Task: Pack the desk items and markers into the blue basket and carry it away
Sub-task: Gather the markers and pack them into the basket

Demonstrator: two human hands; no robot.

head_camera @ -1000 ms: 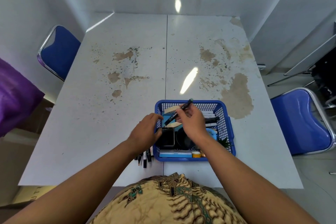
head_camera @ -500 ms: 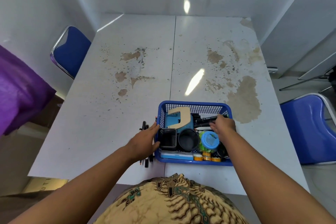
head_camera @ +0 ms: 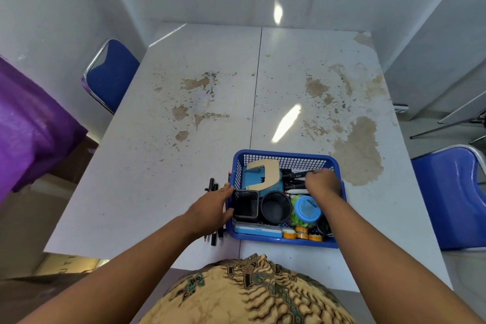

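The blue basket stands near the table's front edge. It is packed with a black square cup, a round black cup, a blue-lidded jar, a tan wooden piece and several markers along the back. My right hand is inside at the back right, fingers curled on the end of a black marker. My left hand lies palm down on loose markers just left of the basket, its thumb against the basket's wall.
The white table is stained and worn in brown patches. One blue chair stands at the left side and another at the right. A purple cloth hangs at the far left.
My right hand brought the black marker down from above the basket and laid it among the markers at the back right. My left hand stayed by the basket's left wall.
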